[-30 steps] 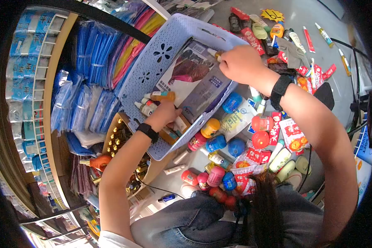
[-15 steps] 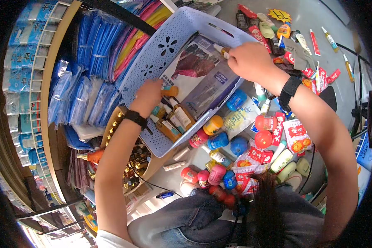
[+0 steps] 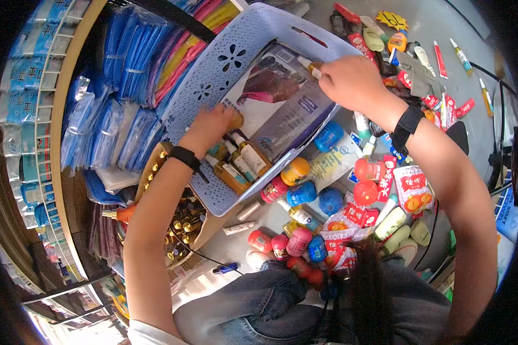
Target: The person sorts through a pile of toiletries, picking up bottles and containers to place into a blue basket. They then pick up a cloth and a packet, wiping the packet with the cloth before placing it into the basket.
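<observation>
My left hand [image 3: 208,131] is inside the left part of a lilac perforated plastic basket [image 3: 248,35], its fingers closed round a small amber bottle [image 3: 236,119] that is mostly hidden. Just below that hand, several amber bottles [image 3: 253,156] with white labels lie side by side in the basket's near end. My right hand [image 3: 351,83] reaches over the basket's right wall and grips a bottle with a pale cap [image 3: 312,66]; my fingers cover part of it. Between the hands, a flat clear-wrapped package [image 3: 296,112] with a printed picture lies on the basket floor.
Coloured round jars [image 3: 296,171], red packets [image 3: 414,188] and green tubes [image 3: 391,223] are spread over the floor on the right. A carton of gold-capped bottles [image 3: 184,224] stands left of the basket. Bundled blue plastic bags [image 3: 129,54] fill the shelf beyond it.
My left hand has turned slightly, and the amber bottle in it now shows less of its label. My right hand keeps its hold near the basket's right wall. The view has shifted a little.
</observation>
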`<state>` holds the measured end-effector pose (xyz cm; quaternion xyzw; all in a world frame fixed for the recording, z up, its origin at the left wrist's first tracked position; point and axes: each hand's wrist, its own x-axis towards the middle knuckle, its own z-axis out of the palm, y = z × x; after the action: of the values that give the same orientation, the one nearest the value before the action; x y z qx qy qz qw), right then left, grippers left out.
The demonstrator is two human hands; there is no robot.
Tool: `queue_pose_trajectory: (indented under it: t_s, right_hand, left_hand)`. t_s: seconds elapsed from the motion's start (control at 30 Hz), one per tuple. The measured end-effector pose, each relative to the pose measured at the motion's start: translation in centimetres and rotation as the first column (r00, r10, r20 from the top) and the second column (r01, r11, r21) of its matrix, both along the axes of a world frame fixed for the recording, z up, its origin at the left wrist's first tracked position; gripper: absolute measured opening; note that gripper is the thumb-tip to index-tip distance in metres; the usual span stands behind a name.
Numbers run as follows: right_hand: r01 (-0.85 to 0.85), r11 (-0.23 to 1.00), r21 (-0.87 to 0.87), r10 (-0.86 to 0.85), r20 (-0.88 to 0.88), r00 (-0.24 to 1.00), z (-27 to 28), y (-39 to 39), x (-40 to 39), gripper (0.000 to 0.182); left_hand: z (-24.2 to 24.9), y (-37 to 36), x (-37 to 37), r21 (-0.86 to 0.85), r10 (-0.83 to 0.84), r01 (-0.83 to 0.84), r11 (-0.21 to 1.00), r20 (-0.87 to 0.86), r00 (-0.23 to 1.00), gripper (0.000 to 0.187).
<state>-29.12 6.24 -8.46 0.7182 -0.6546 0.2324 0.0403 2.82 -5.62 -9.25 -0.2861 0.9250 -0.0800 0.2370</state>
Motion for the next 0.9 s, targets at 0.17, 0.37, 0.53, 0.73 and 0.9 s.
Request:
queue_pose_trajectory:
  t_s: [0.17,0.37,0.53,0.73,0.9]
  right_hand:
    - [0.019,1.000,0.004,-0.019,0.004,1.000,-0.1,-0.1,0.3,0.028]
    - [0.018,0.999,0.030,-0.019,0.018,1.000,0.2,0.0,0.2,0.028]
    - [0.011,0.999,0.037,-0.011,0.025,1.000,0.0,0.0,0.1,0.028]
    - [0.004,1.000,0.026,-0.004,0.031,1.000,-0.2,-0.1,0.0,0.029]
    - [-0.002,1.000,0.003,0.002,0.034,0.999,-0.2,-0.1,0.0,0.028]
  left_hand:
    - [-1.8,-2.6,0.3,-0.242,0.057,-0.078,0.967,-0.092,0.994,0.023]
    - [-3.2,-3.8,0.4,-0.290,0.268,-0.326,0.900,-0.221,0.938,0.020]
    - [-0.4,-0.1,-1.4,-0.177,-0.020,0.003,0.984,-0.094,0.995,0.028]
    - [0.3,5.6,-2.4,0.382,-0.240,0.254,0.889,-0.084,0.967,0.043]
    - [-0.2,4.1,-2.4,0.452,-0.204,0.279,0.847,-0.209,0.956,0.040]
